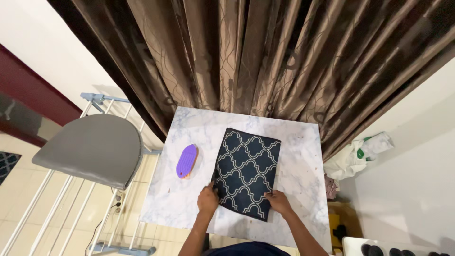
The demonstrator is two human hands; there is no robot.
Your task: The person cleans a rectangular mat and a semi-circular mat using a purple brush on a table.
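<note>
View from the head camera, looking down on a marble-patterned table [189,199] set against brown patterned curtains [265,52]. A folded dark cloth with a pale lattice print [246,173] lies flat slightly right of the table's middle, its long axis running away from the person and a little askew to the table's edges. The left hand [207,199] rests on the cloth's near left corner and the right hand [278,202] on its near right corner; both lie fingers-down on the fabric, apparently pinching or pressing the near edge, though whether the fingers close around the cloth or merely press on it cannot be told from this angle. Holding the two near corners in this way keeps the fold square and the fabric taut against the smooth tabletop, as judged from the even, unwrinkled surface. Just left of the cloth, apart from it, sits a purple oval brush with a tan base [186,161], within reach of the left hand. Left of the table stands a grey ironing board on a pale metal frame [90,147], well apart from the cloth. Right of the table, against the white wall, a white and green plastic bag [355,156] lies on the floor. Nothing lies on the cloth or between the hands.
</note>
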